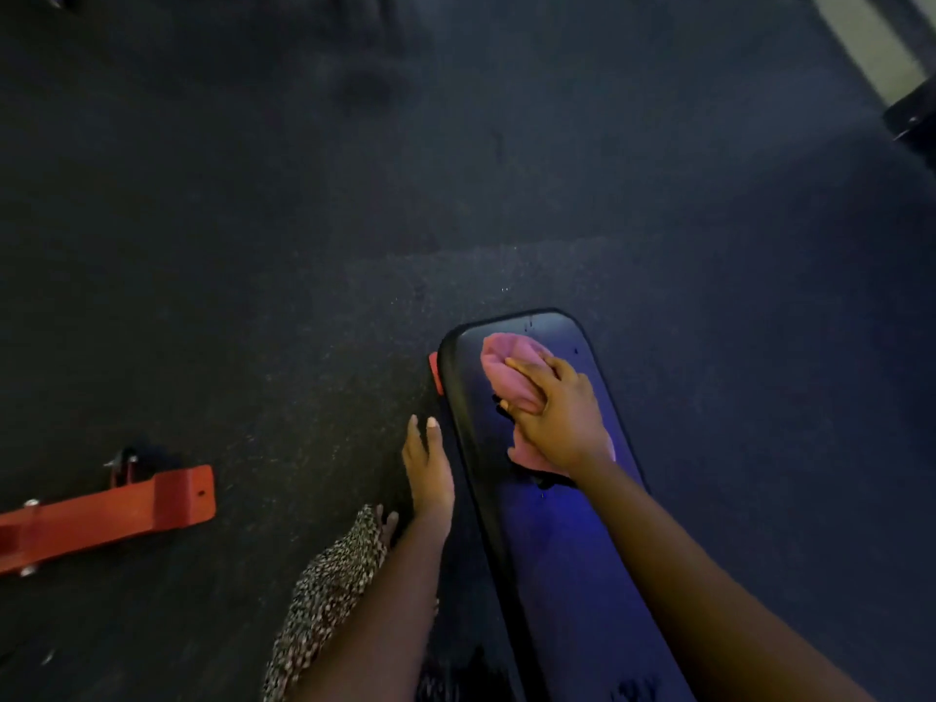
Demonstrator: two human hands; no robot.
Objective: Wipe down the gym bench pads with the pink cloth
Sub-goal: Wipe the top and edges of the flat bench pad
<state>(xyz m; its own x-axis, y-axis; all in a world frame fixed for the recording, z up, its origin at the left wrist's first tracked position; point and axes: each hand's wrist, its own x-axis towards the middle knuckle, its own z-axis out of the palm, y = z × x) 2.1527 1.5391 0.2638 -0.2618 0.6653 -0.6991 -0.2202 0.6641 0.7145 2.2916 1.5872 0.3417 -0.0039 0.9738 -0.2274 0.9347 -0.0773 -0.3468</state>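
right hand [557, 412] presses the pink cloth [509, 372] flat onto the bench pad [547, 539], fingers spread over the bunched fabric and curled into it, so the grip is a palm-down clamp on the cloth rather than a pinch. the cloth sits near the far rounded end of the pad, a fold of it poking out under my wrist. left hand [428, 473] holds nothing, fingers straight and loose, lying just beside the pad's left edge; whether it touches the edge i cannot tell.

pad is black and glossy with a blue sheen, running from the bottom of the view up to the rounded end. a red end cap [434, 372] shows at its left side near the cloth. a red frame piece [116, 514] lies on the dark rubber floor [304, 220], well apart to the left. speckled fabric of my clothing [334, 585] hangs by my left arm.

judging by position, i am working the far end — most of the pad nearer me looks still to be covered.

risks from here: the cloth is bunched, so a hard push toward the end could roll it out from under my palm and off the rounded lip onto the floor. the glossy surface looks slick — my hand may skid. small dark marks near the cloth could be missed in this dim light.
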